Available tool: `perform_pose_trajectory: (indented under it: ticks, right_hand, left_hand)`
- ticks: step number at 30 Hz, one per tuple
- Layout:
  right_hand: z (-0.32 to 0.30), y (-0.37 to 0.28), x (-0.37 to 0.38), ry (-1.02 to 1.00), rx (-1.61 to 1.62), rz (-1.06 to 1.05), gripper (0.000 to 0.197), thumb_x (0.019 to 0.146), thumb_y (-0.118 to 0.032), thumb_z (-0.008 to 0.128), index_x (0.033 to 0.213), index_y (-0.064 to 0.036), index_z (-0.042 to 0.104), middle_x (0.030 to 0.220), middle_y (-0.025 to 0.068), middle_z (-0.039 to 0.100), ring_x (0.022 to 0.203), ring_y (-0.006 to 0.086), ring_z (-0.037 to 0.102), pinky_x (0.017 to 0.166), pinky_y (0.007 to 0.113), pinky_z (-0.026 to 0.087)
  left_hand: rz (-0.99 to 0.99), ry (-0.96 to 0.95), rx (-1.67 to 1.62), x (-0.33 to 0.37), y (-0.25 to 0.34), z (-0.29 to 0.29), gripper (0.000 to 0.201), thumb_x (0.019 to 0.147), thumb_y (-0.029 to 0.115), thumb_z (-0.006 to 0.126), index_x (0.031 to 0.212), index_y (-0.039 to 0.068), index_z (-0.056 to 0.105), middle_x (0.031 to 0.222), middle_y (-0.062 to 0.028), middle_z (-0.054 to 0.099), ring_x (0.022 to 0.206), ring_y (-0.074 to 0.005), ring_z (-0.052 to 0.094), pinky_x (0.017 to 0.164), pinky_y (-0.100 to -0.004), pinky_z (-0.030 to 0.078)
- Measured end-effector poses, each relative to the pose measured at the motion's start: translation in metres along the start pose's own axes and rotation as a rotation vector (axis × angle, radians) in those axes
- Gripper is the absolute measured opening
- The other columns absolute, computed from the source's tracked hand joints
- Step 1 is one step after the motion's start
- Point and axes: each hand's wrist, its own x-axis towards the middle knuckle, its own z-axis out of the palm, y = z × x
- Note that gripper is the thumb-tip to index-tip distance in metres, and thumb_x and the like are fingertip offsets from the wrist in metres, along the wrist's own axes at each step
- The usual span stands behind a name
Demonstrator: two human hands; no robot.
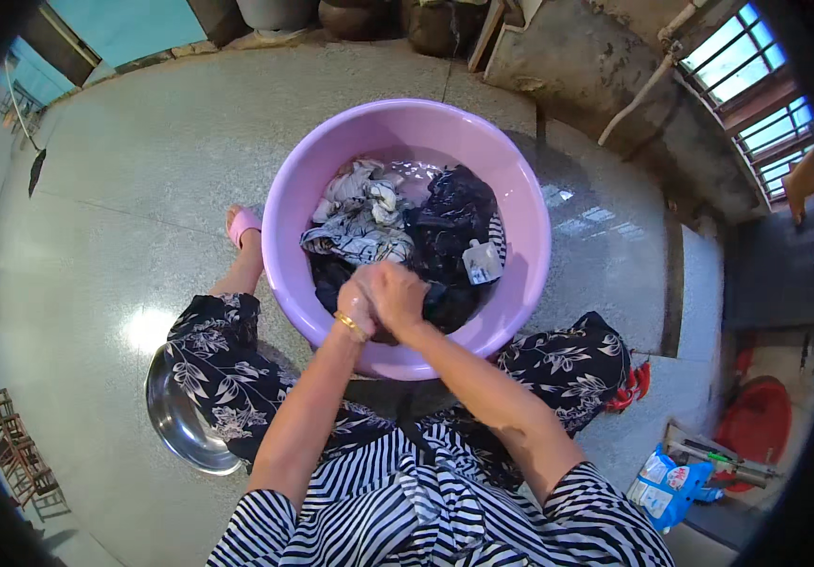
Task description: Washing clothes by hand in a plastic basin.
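Observation:
A round pink-purple basin (407,111) stands on the floor between my legs, with water and wet laundry inside. My left hand (355,300), with a gold bracelet at its wrist, and my right hand (396,293) press together over the basin's near side. Both are closed, and dark cloth (384,335) shows between and below them; the part inside the fingers is hidden. Beyond my hands lies a crumpled white-and-grey patterned garment (358,227). To its right is a bunched black garment (454,210). A small pale rectangular packet or tag (483,262) rests on the dark cloth.
A metal bowl (185,425) sits on the floor by my left leg. At lower right are a blue-and-white packet (669,484) and a red basin (755,420). Pots (355,17) line the far wall; a pipe (639,97) runs along the right wall near a barred window.

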Motion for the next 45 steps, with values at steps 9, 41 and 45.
perform_pose_trajectory:
  ticks: [9,41,45]
  right_hand:
    - [0.01,0.042,0.016,-0.03,-0.205,-0.006,0.026,0.079,-0.028,0.051,0.064,-0.0065,0.055,0.063,0.0136,0.057,0.055,0.0329,0.055,0.049,0.042,0.043]
    - [0.003,0.02,0.002,-0.236,-0.257,-0.186,0.014,0.074,-0.021,0.055,0.068,-0.0076,0.056,0.062,0.0126,0.054,0.06,0.032,0.057,0.055,0.041,0.045]
    - [0.001,0.022,0.015,-0.093,-0.105,-0.033,0.017,0.075,-0.021,0.055,0.067,-0.0064,0.054,0.065,0.0145,0.055,0.064,0.0335,0.057,0.056,0.042,0.045]
  left_hand:
    - [-0.273,-0.006,-0.057,-0.003,-0.024,-0.024,0.035,0.089,0.036,0.038,0.104,0.007,0.052,0.091,-0.0047,0.058,0.08,-0.019,0.058,0.073,-0.0309,0.047]
    - [-0.165,0.129,-0.289,-0.014,0.004,0.019,0.029,0.088,0.035,0.045,0.082,0.009,0.056,0.075,-0.0035,0.059,0.066,-0.0154,0.056,0.061,-0.0291,0.045]
    - [-0.171,0.132,-0.155,-0.004,-0.002,-0.004,0.027,0.087,0.032,0.045,0.084,0.008,0.057,0.08,-0.0051,0.059,0.074,-0.0183,0.057,0.068,-0.0324,0.046]
